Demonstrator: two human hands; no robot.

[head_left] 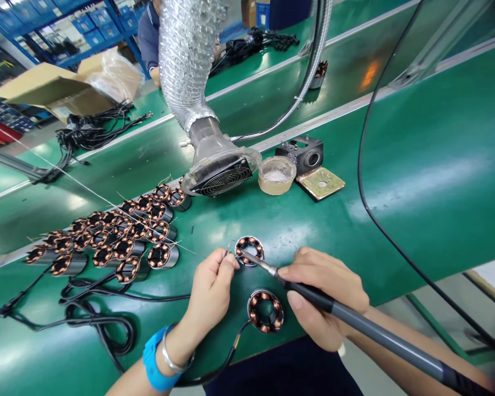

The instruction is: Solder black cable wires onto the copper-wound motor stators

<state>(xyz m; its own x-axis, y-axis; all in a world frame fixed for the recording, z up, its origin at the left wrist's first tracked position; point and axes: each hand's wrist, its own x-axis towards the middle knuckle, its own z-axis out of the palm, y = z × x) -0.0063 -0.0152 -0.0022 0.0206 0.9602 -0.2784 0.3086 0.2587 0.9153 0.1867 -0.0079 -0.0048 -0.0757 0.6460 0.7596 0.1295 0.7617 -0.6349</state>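
Note:
My right hand (325, 297) is closed around a soldering iron (313, 294), its metal tip slanting onto a copper-wound motor stator (249, 242). On the left side of that stator, my left hand (212, 283) is closed in a pinch on a thin wire at the stator's lead ends; the fingers partly hide it. A black cable (165, 298) runs across the table to behind my left hand. Nearer to me lies a second stator (266, 312) with a cable (236, 344) attached.
Several stators (124, 247) stand grouped at left, above coiled black cables (94, 319). A fume extractor (223, 176) hangs at centre, beside a round pot (277, 175), an iron stand (301, 154) and a sponge pad (322, 182). Another person's sleeve (148, 38) shows across the bench.

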